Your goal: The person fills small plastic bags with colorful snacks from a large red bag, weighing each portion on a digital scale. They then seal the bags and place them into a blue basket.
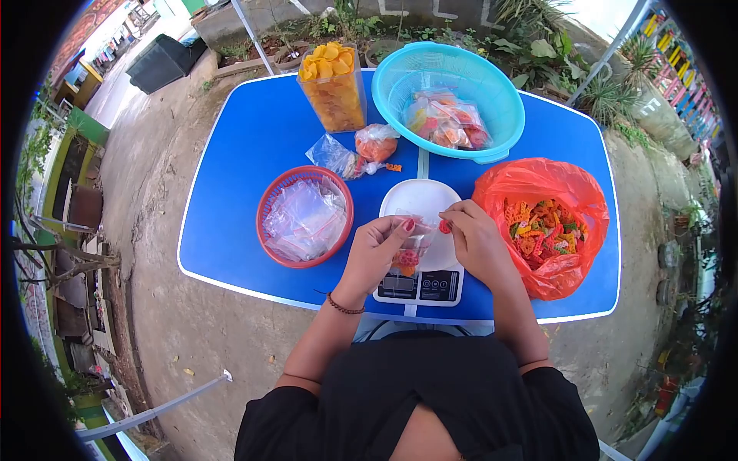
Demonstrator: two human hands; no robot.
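Observation:
My left hand (386,240) is closed on a small clear plastic bag (411,250), with a few red and orange snack pieces at its bottom. Between the fingertips of my right hand (467,230) is a red snack piece (445,227), close to the bag's right side. Both hands are above a white kitchen scale (419,192) with a round plate and a dark button panel. To the right lies an open red plastic bag (492,184) full of colourful snack pieces (544,230).
A red basket (267,230) at left holds clear plastic bags. A turquoise basket (392,100) at the back contains filled packets. Beside it stand a tall pack of yellow chips (334,92) and small knotted bags (375,144). All rest on a blue table (231,169).

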